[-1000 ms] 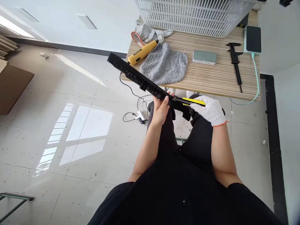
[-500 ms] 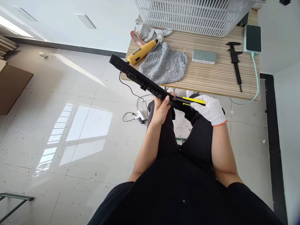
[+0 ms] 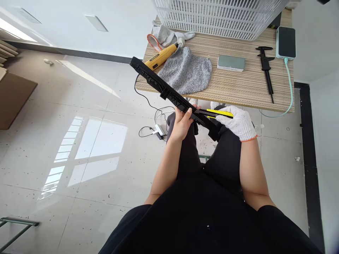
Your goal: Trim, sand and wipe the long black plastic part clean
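My bare left hand (image 3: 182,123) is wrapped round a long black plastic part (image 3: 161,88) near its lower end. The part slants up and left from my lap to the table's front left corner. My right hand (image 3: 239,123), in a white knit glove, grips a yellow and black utility knife (image 3: 218,113). The knife's tip rests against the black part just right of my left thumb. Both hands are above my knees, in front of the table.
A wooden table (image 3: 238,88) carries a yellow electric screwdriver (image 3: 161,56), a grey cloth (image 3: 185,70), a small grey box (image 3: 231,63), a black caliper (image 3: 267,70), a charging phone (image 3: 286,42) and a white slatted basket (image 3: 217,16). Cables and a charger (image 3: 159,130) lie on the tiled floor.
The black part's far end has swung a little to the right and tilted steeper. Both hands stay in about the same place, the knife still against the part.
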Action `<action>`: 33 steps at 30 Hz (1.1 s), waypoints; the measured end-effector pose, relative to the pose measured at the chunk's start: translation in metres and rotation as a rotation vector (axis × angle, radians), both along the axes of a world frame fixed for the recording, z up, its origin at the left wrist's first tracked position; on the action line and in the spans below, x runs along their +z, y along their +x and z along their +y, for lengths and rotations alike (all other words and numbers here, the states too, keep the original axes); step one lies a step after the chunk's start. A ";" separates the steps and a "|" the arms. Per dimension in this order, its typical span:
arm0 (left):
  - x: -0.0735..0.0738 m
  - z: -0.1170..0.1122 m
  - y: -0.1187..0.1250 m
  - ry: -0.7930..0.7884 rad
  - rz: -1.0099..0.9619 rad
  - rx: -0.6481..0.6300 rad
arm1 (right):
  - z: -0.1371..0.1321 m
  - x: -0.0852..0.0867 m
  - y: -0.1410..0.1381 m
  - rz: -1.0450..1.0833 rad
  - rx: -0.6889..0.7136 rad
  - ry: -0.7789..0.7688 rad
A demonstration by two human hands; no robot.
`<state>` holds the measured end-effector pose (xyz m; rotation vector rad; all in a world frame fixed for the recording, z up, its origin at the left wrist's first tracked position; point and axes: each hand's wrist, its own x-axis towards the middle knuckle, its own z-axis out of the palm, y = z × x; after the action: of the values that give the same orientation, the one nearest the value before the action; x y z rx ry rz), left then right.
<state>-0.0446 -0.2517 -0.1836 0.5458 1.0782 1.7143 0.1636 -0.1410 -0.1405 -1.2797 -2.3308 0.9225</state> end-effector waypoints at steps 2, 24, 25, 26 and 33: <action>0.001 0.000 0.000 0.002 -0.004 0.003 | 0.000 0.000 0.000 0.005 0.001 -0.003; 0.004 -0.001 -0.004 0.015 0.001 -0.047 | -0.001 0.000 0.001 0.070 -0.035 -0.111; 0.004 -0.001 -0.004 0.016 0.000 -0.045 | -0.001 0.000 0.001 0.077 -0.032 -0.107; 0.004 -0.001 -0.004 0.018 -0.002 -0.043 | -0.001 0.000 0.001 0.081 -0.027 -0.103; 0.004 0.001 0.000 0.041 -0.056 0.023 | -0.001 -0.002 0.001 0.115 -0.042 -0.060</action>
<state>-0.0443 -0.2506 -0.1801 0.5098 1.0152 1.7645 0.1648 -0.1421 -0.1430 -1.2598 -2.1958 1.0311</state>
